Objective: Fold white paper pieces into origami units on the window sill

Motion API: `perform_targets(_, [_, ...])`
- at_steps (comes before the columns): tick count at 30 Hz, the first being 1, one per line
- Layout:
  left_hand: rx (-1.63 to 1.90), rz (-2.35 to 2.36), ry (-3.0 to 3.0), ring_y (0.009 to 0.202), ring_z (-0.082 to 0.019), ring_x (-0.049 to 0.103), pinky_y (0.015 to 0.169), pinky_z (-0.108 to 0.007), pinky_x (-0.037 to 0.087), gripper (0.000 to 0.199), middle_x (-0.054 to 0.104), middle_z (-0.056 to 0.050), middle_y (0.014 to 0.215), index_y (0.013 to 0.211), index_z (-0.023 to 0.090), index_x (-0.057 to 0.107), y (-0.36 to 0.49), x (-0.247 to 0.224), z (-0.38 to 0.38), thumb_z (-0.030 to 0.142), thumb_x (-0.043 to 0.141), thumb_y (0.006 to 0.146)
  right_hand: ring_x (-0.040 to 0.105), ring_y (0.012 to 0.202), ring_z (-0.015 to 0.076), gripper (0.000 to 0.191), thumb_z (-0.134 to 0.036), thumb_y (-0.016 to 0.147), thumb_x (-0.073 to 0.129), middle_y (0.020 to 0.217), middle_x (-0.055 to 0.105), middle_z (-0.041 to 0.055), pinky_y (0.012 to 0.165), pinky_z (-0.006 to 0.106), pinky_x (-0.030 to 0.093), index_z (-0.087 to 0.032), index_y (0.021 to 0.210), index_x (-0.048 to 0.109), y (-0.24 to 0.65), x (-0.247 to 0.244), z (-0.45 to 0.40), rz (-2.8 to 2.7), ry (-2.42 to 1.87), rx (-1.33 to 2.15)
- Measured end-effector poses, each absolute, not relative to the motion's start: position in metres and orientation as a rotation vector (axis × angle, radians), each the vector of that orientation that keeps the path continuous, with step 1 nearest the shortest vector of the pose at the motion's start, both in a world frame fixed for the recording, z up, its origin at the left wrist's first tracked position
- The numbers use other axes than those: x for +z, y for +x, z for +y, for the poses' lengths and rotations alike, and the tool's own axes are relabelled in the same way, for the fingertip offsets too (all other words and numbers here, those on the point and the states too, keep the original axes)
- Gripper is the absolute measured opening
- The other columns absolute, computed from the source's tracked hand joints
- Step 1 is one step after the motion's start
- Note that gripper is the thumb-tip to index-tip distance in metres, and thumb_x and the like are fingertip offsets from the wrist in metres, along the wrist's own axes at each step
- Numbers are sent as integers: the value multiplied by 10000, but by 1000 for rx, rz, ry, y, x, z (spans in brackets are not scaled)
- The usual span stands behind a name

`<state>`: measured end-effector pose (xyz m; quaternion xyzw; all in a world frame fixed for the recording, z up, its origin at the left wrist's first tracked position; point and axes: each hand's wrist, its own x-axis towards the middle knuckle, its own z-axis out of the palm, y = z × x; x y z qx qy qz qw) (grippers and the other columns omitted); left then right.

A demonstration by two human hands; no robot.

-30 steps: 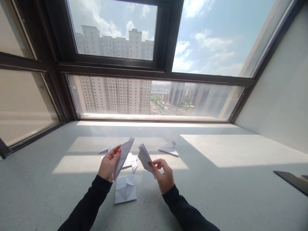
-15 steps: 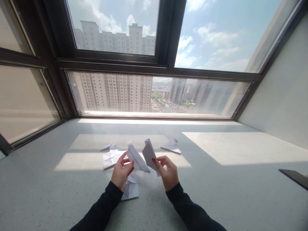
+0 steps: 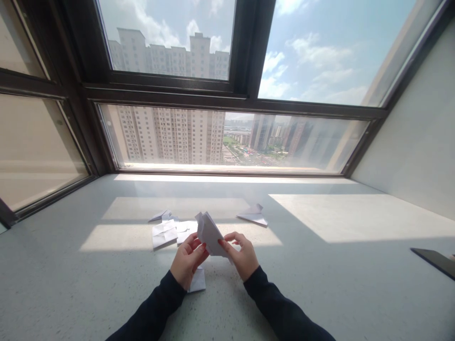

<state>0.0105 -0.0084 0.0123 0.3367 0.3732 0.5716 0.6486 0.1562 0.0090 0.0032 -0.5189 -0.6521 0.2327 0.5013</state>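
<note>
Held left forearm point(image 3: 156, 300) and right forearm point(image 3: 280, 305) forward, slanting inward. Had left hand point(image 3: 188, 259) near right hand point(image 3: 243, 255), slightly apart, with thumbs point(image 3: 199, 253) angled toward each other. Pinched thumbs against curled fingers point(image 3: 192, 238) on both sides, showing red nails point(image 3: 204, 246).
</note>
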Motion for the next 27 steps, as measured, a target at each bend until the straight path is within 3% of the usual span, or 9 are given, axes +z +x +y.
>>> perform_targets(4, [1319, 839, 782, 814, -200, 588, 696, -292, 468, 541, 604, -82, 971, 1043, 177, 494, 10, 12, -10, 234, 689, 542, 529, 741, 180, 148, -326, 693, 552, 716, 611, 31, 647, 302, 403, -188, 658, 590, 156, 4, 9, -1625, -1219, 535])
perform_targets(20, [1215, 803, 801, 853, -224, 571, 736, -302, 449, 400, 608, -73, 984, 918, 141, 593, 10, 11, -10, 156, 648, 521, 505, 682, 165, 162, -336, 676, 572, 652, 594, 16, 591, 279, 389, -194, 599, 592, 155, 3, 10, -1699, -1199, 496])
perform_targets(27, [1206, 796, 851, 838, -217, 584, 742, -311, 451, 323, 645, -80, 886, 877, 132, 598, 13, 13, -12, 270, 654, 590, 499, 648, 160, 165, -340, 658, 587, 625, 592, 12, 559, 265, 378, -194, 582, 586, 155, 4, 10, -1716, -1264, 483])
